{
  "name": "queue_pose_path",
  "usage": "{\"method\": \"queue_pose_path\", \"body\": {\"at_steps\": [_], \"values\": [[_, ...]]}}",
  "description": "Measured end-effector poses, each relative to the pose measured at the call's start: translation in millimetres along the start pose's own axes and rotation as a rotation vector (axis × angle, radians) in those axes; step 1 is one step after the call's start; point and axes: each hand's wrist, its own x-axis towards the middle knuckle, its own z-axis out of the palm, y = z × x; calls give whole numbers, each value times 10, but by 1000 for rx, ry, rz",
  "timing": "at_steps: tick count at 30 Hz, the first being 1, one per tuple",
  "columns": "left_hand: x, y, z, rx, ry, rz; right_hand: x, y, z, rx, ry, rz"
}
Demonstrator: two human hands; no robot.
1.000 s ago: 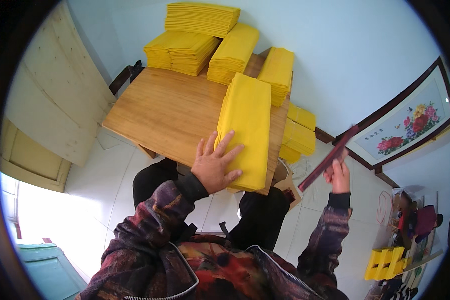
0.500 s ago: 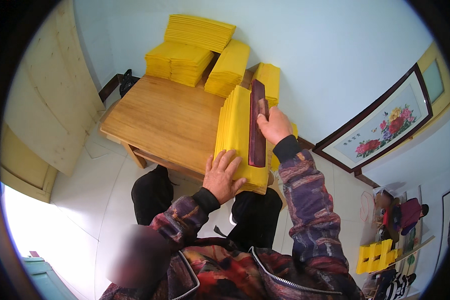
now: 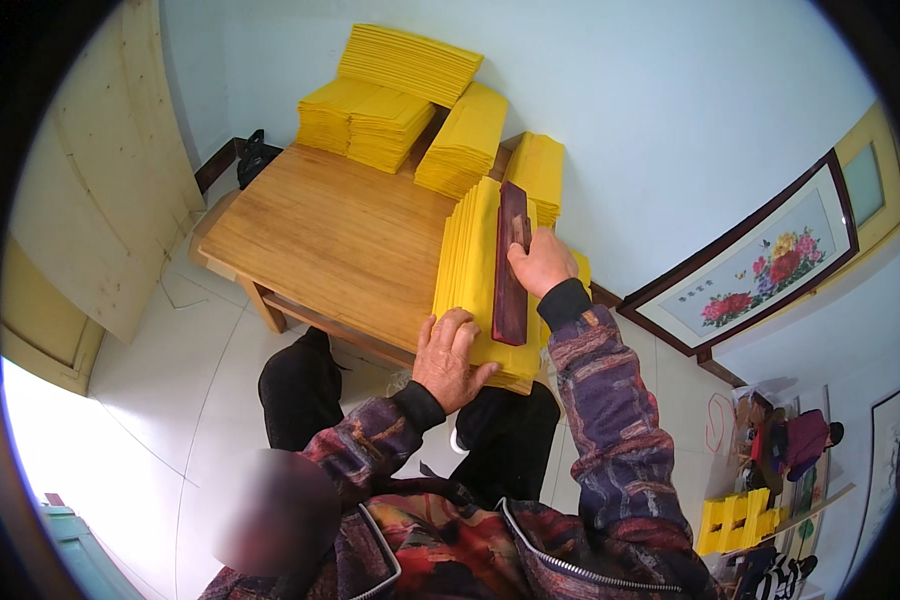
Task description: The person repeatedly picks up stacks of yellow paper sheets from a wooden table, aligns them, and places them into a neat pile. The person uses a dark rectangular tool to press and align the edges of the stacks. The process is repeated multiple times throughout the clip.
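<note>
A stack of folded yellow paper (image 3: 466, 262) lies lengthwise along the right side of the wooden table (image 3: 320, 215), its layers fanned in steps on the left. On top rests a long dark red wooden block with a raised handle (image 3: 510, 305). My right hand (image 3: 544, 264) is closed around that handle. At the stack's near left corner, my left hand (image 3: 449, 362) lies on the paper with fingers slightly bent and thumb stretched to the right. Whatever is under the block is hidden.
More yellow paper stacks (image 3: 365, 115) stand along the table's far side, against the pale wall. A framed flower picture (image 3: 755, 260) leans at the right. Wooden boards (image 3: 110, 170) stand at the left, and a black bag (image 3: 257, 158) sits beyond the table's far left corner.
The block has slid slightly toward me along the stack, with my right hand on its handle. The fingers of my left hand have drawn closer together and back toward the near corner.
</note>
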Motion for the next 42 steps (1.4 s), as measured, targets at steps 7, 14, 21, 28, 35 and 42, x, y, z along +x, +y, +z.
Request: {"method": "queue_pose_path", "body": {"at_steps": [7,14,21,28,35,42], "values": [[17,26,-21,-8,4,-2,-26,-78,79,-25,-35,-13],[-20,-36,25,-7,12,9,-113,-209,234,-25,-16,63],[-68,-116,114,38,88,142,-55,-260,400,-94,22,84],[-97,-68,21,-188,190,-78,-87,-309,394,-92,-40,31],[331,-353,51,-587,8,-553,-135,-247,258,-20,-13,104],[563,-406,69,-286,-50,-506,-141,-224,135,66,-54,68]]}}
